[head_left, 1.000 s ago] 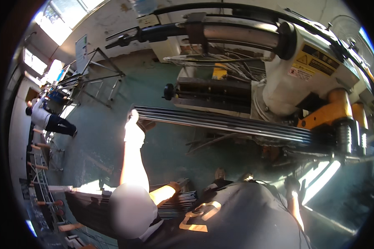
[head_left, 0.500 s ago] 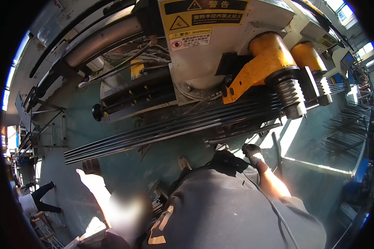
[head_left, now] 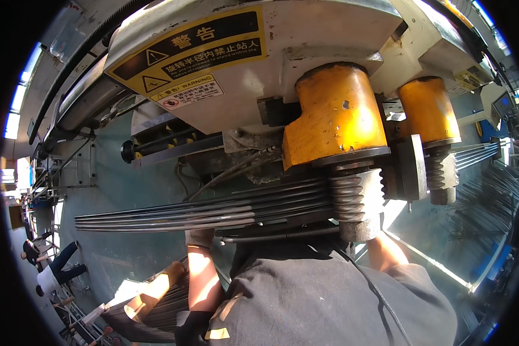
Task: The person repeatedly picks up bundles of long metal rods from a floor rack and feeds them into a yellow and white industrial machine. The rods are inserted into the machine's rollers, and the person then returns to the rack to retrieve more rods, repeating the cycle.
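Bundle of dark steel rods (head_left: pixel 213 210), lying side by side, running level across frame centre, right ends under yellow rollers (head_left: pixel 334 115)

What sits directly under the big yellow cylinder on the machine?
Under the big yellow cylinder sits a ribbed grey steel roller, with a bundle of long dark steel rods running into it. The roller hides the right hand.

Left grip (head_left: pixel 200 237) gloved, raised, forearm upright; right hand hidden.
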A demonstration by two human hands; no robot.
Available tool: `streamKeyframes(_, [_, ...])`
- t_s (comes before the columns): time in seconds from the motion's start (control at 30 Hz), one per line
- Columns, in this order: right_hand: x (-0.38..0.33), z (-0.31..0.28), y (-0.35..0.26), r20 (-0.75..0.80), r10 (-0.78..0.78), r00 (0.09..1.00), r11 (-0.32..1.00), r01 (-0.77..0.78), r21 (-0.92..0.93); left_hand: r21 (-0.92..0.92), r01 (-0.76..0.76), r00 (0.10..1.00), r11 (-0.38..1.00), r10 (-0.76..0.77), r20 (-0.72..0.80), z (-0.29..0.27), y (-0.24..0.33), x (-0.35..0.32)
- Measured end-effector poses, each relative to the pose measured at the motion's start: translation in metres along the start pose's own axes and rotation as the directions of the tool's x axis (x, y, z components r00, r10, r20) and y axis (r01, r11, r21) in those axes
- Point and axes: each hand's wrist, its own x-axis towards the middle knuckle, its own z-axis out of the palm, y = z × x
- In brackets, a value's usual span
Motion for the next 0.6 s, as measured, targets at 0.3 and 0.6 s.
streamKeyframes(0.3, [0.033,0.063,0.069,0.097,-0.694,0.713,0.490,0.568,-0.661,0.494,-0.234,0.972,0.837,0.207,0.109,0.007,0.002,0.000])
streamKeyframes(0.6, [-0.140,0.041,-0.031,-0.216,-0.033,0.976,0.918,0.115,0.380,0.691,-0.713,0.697,0.116,0.010,0.717,0.045,0.046,-0.012])
